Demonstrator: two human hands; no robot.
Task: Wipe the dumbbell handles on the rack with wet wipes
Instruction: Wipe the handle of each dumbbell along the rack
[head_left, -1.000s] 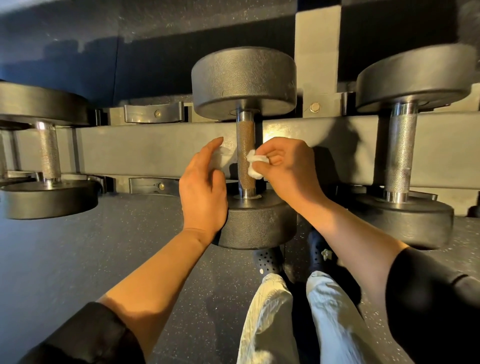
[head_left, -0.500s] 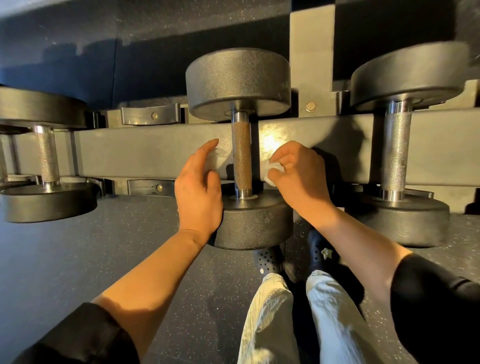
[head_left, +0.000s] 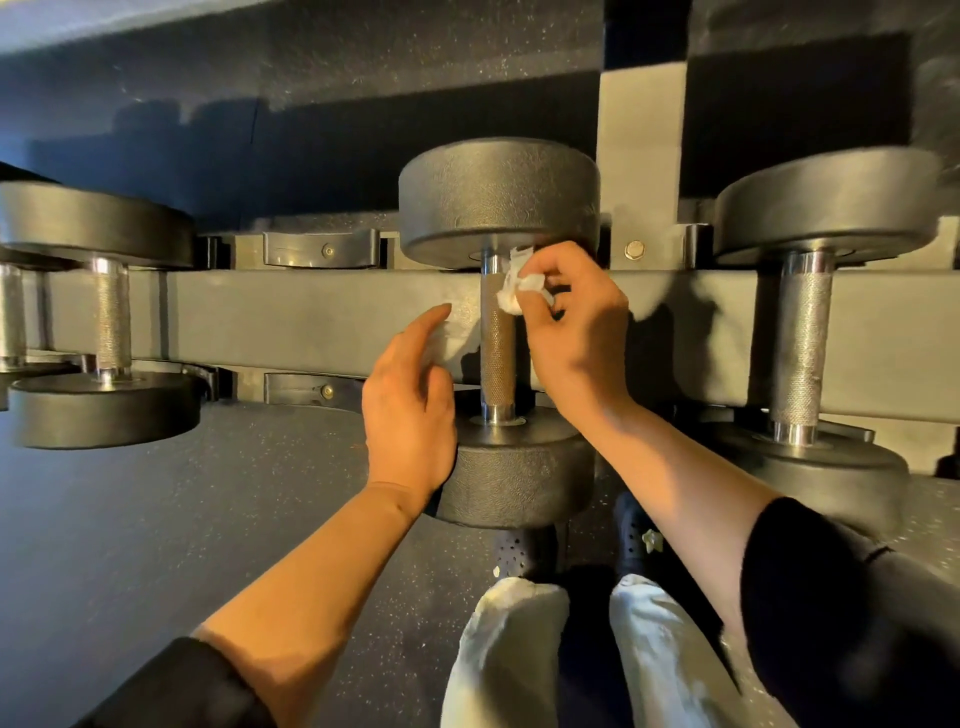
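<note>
At the left of the frame a dumbbell (head_left: 101, 317) lies in the rack (head_left: 311, 317); its handle looks dry, so it could be missed if the wiping skips along. Left of centre, the left hand (head_left: 408, 410) rests against the near weight of the middle dumbbell (head_left: 498, 332), fingers (head_left: 426, 325) straight and holding nothing; if it lifts away, the dumbbell might roll in its cradle. Right of the handle (head_left: 497, 348), the right hand (head_left: 571, 322) pinches a crumpled wet wipe (head_left: 514, 291) against the handle's upper end. The small wad may snag on the rough grip or slip out. The right dumbbell (head_left: 810, 338) waits unwiped.
</note>
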